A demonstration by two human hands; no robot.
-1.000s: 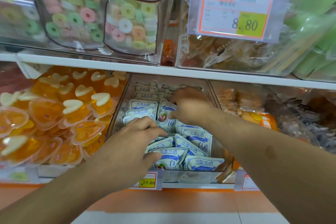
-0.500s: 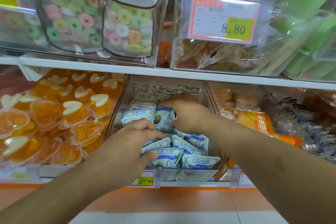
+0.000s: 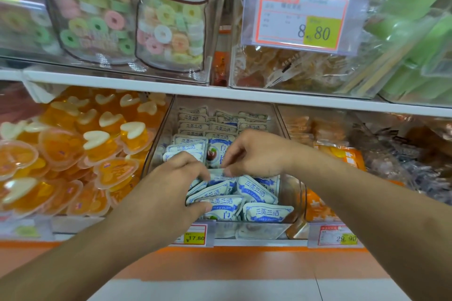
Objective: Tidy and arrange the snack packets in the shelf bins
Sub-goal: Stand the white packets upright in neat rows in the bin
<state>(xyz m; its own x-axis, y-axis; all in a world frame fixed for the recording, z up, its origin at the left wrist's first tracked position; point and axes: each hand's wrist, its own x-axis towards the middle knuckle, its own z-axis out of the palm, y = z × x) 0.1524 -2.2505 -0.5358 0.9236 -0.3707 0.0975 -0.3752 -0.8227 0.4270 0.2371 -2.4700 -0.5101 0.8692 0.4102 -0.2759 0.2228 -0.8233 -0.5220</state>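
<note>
Packets (image 3: 259,193) read 三蒸三晒; hands (image 3: 171,186) apparently pinch one.

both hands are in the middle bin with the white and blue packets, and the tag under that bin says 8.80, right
Not quite. Both the left hand and right hand are in the middle bin with the white and blue packets, but the head view shows its tag reading 17.80. The 8.80 tag hangs on the upper shelf bin.

Glossy plastic snack packets (image 3: 259,193) in a clear, smooth plastic bin (image 3: 292,193).
</note>
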